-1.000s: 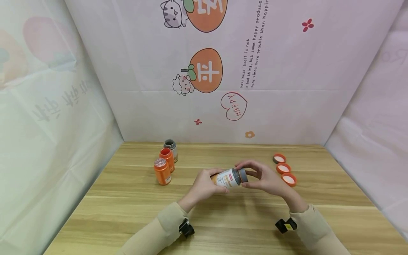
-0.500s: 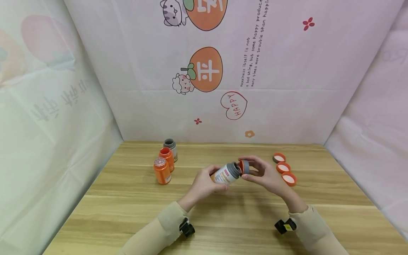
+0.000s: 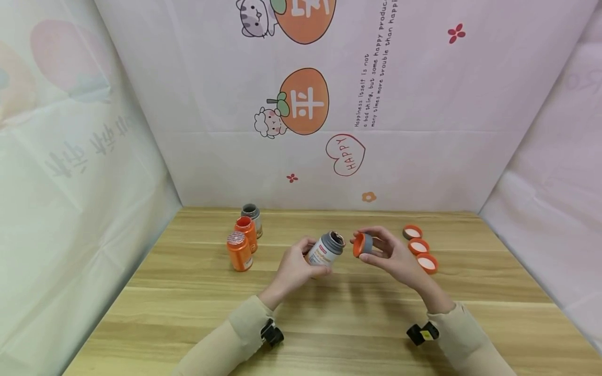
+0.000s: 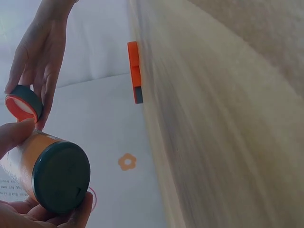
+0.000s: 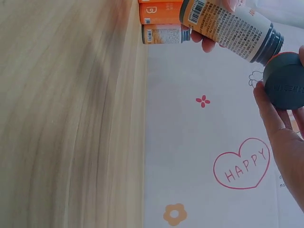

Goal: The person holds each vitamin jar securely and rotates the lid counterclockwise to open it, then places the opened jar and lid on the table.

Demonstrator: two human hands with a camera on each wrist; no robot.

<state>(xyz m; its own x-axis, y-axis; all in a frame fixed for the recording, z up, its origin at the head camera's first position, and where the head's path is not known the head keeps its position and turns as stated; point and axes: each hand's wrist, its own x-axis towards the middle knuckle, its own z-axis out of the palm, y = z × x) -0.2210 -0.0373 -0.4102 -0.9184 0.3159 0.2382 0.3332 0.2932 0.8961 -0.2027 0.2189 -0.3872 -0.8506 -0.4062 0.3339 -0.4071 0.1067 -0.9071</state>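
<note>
My left hand (image 3: 297,267) grips a white and orange bottle (image 3: 323,251) with a grey neck, tilted up to the right above the table. Its mouth is uncovered, and in the left wrist view its dark base (image 4: 61,177) faces the camera. To the right, my right hand (image 3: 401,261) pinches a grey cap (image 3: 368,243) by its rim. The cap's orange inner side faces the bottle, with a small gap between the two in the head view. The grey top of the cap (image 5: 286,88) shows in the right wrist view.
On the left of the wooden table (image 3: 197,308) stand an orange bottle (image 3: 240,253) with a silvery seal, an uncapped orange bottle (image 3: 247,235) and an uncapped grey-necked bottle (image 3: 257,219). Three caps (image 3: 418,246) lie in a row at the right. Printed cloth walls surround the table.
The grey cap has come off the bottle's neck. My left hand has drawn the bottle left and tipped its mouth further upward, while the right hand holds the cap slightly to the right.
</note>
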